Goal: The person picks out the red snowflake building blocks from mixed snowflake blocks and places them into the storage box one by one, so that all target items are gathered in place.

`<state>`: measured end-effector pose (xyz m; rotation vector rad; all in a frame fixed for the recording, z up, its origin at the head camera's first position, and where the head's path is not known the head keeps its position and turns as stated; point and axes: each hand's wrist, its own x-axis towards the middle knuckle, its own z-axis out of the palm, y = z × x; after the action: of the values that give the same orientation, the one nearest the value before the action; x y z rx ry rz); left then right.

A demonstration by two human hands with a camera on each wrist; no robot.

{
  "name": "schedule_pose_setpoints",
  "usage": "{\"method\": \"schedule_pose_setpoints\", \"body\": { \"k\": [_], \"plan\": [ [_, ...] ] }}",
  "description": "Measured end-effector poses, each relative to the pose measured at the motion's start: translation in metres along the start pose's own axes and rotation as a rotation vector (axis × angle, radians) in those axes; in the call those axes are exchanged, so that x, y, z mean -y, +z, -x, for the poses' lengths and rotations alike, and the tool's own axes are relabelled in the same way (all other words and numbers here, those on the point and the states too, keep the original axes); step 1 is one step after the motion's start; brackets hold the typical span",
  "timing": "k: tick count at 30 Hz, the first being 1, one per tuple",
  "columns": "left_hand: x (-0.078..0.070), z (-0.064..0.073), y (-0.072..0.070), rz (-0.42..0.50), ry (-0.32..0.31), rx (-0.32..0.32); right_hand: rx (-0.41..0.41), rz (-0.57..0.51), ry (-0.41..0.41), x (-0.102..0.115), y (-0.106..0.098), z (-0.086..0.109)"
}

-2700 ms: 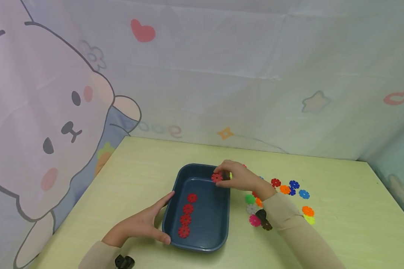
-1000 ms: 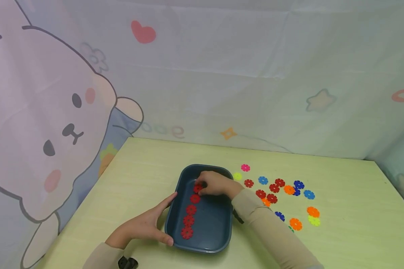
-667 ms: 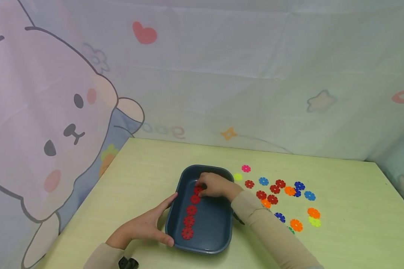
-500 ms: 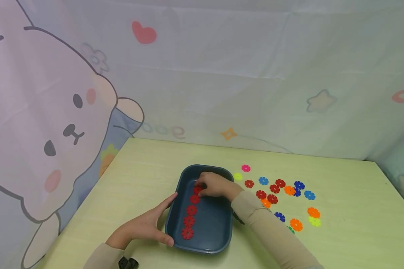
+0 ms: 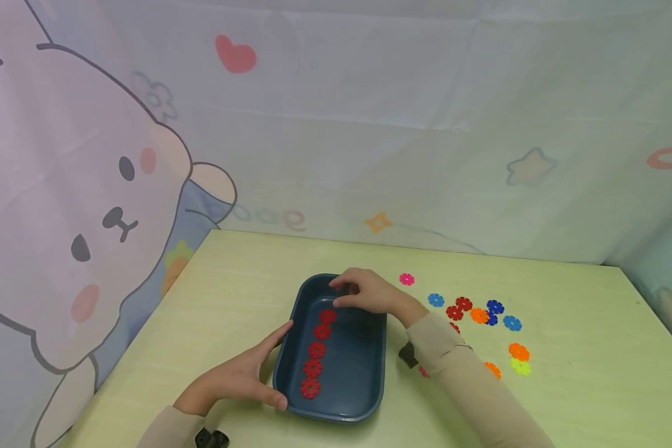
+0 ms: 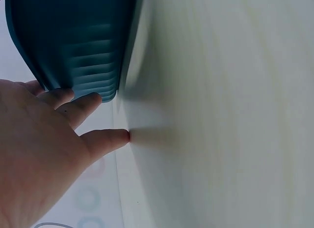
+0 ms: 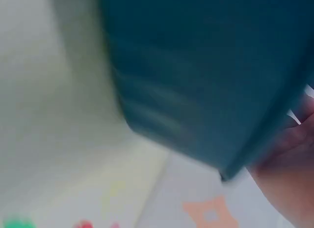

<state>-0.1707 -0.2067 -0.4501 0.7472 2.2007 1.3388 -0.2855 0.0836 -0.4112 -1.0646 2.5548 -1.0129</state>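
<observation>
A dark blue rectangular tray [image 5: 354,389] stands on the table, with several red snowflake building discs [image 5: 316,350] in a line along its left half. Spread along the tray's left side, my left hand [image 5: 238,379] touches its rim with thumb and fingertips. The left wrist view shows that hand's fingers [image 6: 81,107] stretched out against the tray's ribbed outer wall. Over the tray's far right corner is my right hand [image 5: 372,294], its fingers loosely bent and holding nothing. In the right wrist view the tray's wall [image 7: 196,90] hides most of this hand.
Loose discs lie right of the tray: a pink disc [image 5: 406,279], a light blue disc [image 5: 436,300], dark red discs [image 5: 459,308], an orange disc [image 5: 519,351] and others. My right sleeve [image 5: 453,361] covers some. A printed cloth [image 5: 336,124] hangs behind the table.
My right hand brought a red disc from the tray's far right to the far end of the row, let go of it, then lifted back rightward. The left hand stays at the tray.
</observation>
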Motion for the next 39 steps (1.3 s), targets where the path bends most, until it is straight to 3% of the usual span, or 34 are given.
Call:
{"method": "schedule_pose_setpoints", "body": {
  "k": [4,9,17,25,39],
  "plan": [
    [0.0,-0.001,0.0,-0.006,-0.001,-0.002,-0.041,-0.022,-0.01,-0.002,-0.02,0.019],
    [0.0,-0.002,0.0,-0.001,-0.002,0.0,-0.097,-0.025,0.041,-0.013,-0.041,0.047],
    [0.001,-0.001,-0.002,0.0,0.006,-0.003,-0.157,-0.046,0.187,-0.047,-0.048,0.077],
    [0.001,-0.002,-0.002,0.003,-0.012,-0.002,-0.159,-0.071,0.37,-0.076,-0.042,0.086],
    [0.002,-0.002,-0.001,0.002,0.004,-0.004,-0.093,-0.035,0.495,-0.093,-0.034,0.083]
  ]
}}
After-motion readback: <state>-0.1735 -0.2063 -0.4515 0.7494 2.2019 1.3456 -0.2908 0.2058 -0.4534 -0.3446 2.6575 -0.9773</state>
